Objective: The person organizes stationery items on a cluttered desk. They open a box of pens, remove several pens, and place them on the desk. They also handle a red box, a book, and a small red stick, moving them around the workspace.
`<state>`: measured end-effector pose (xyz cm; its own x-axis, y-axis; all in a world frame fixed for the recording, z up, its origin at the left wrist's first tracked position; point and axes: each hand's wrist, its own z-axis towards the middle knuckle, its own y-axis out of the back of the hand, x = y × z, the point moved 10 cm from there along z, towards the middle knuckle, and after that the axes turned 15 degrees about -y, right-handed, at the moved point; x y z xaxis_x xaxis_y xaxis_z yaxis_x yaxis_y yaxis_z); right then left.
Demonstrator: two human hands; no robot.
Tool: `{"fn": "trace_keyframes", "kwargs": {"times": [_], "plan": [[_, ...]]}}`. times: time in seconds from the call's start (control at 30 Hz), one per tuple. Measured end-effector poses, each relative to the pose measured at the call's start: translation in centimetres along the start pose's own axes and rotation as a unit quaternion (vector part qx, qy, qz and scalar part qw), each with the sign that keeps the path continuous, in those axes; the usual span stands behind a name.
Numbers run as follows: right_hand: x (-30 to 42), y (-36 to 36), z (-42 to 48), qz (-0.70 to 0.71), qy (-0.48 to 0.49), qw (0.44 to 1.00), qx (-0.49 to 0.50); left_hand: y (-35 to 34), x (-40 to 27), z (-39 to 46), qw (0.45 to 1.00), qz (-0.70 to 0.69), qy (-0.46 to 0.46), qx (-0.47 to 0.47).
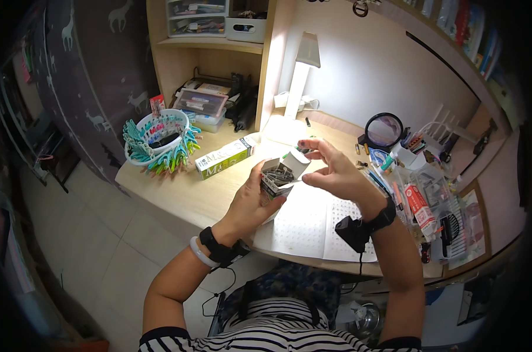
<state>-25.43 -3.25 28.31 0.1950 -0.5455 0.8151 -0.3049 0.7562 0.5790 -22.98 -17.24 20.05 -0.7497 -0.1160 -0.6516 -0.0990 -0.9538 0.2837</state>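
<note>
My left hand (250, 200) grips a small cardboard box (272, 190), tilted above the desk. Its lid flap (297, 162) stands raised, and a pile of small metal clips (279, 175) shows inside, probably paper clips. At the flap's right side hovers my right hand (332, 169), thumb and fingers spread apart; nothing is visibly held in it, though the thumb tip is close to the flap's edge. Beneath both hands lies an open notebook (303, 222) with rows of writing. Behind the left hand rests a long green-and-white carton (226, 157).
A white basket (153, 156) rimmed with colourful clothes pegs stands at the left desk edge. A lit desk lamp (299, 83) rises at the back. On the right are a round mirror (384, 130), a red-and-white box (420, 211) and clear plastic organisers (433, 180). A cable (361, 264) hangs from my right wrist.
</note>
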Motion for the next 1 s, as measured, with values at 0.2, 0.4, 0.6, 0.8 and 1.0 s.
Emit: {"fn": "trace_keyframes", "kwargs": {"times": [0.2,0.4,0.6,0.8,1.0], "plan": [[-0.7,0.3,-0.4,0.067,0.008,0.993,-0.096,0.4,-1.3,1.3,1.0,-0.015,-0.01,-0.018],[7.1,-0.1,-3.7,-0.197,0.237,0.918,-0.248,0.4,-2.0,0.9,0.999,-0.019,0.029,-0.017],[5.7,-2.6,-1.1,-0.311,0.163,0.927,-0.131,-0.2,-2.2,0.5,0.999,0.0,0.022,-0.039],[2.9,-4.2,-1.0,-0.346,0.053,0.936,-0.014,-1.9,-1.7,-0.4,0.999,0.041,-0.01,-0.019],[1.8,-4.8,-2.8,-0.38,0.024,0.923,0.061,-3.3,-1.1,-1.6,0.998,0.061,-0.019,-0.016]]}}
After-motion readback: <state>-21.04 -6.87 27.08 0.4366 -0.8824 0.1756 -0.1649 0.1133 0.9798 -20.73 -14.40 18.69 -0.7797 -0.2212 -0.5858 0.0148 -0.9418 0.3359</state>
